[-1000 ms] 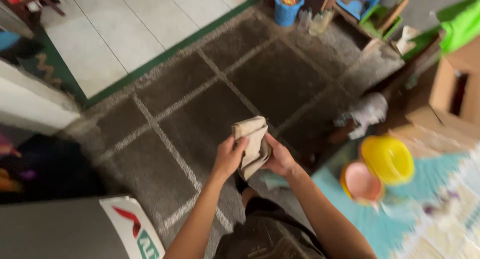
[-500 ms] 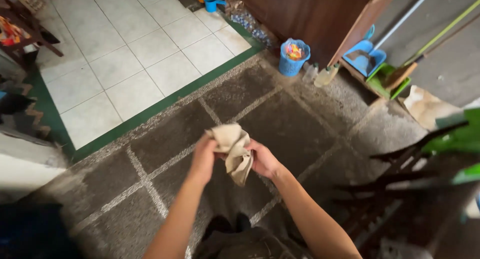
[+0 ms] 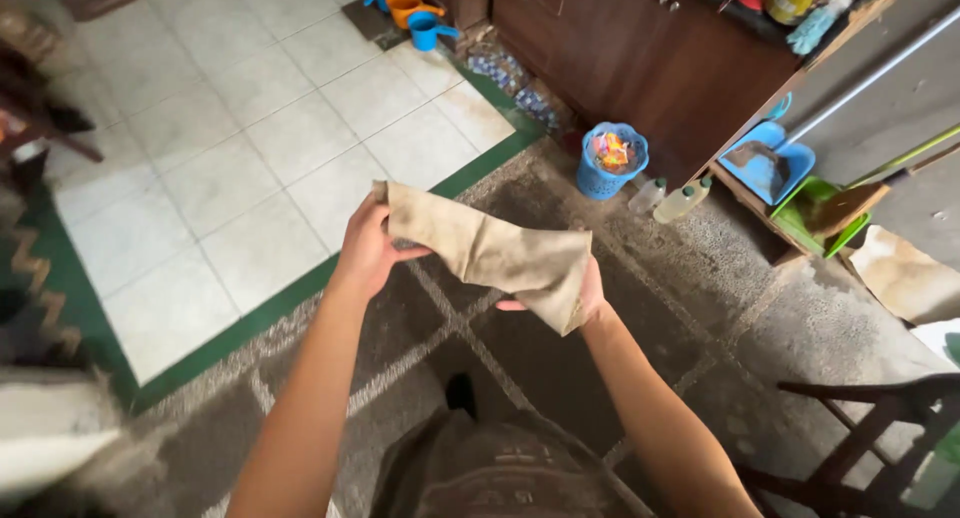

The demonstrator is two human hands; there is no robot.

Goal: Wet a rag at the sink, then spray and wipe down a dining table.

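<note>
A beige cloth (image 3: 490,253) is stretched out between both of my hands at chest height, above a dark grey floor with pale lines. My left hand (image 3: 368,248) pinches the cloth's left corner. My right hand (image 3: 580,296) grips the right end from underneath, mostly hidden by the fabric that hangs over it.
A brown wooden cabinet (image 3: 640,48) stands ahead. At its foot sit a blue basket (image 3: 612,161) with colourful contents, two plastic bottles (image 3: 675,200), a blue dustpan (image 3: 765,168) and a green dustpan (image 3: 820,218). White tiled floor (image 3: 230,148) lies left. A dark wooden chair (image 3: 870,438) is at lower right.
The cloth was bunched up between my hands; now it is pulled out wide, with my hands apart. The view has tilted up toward the cabinet and tiled floor.
</note>
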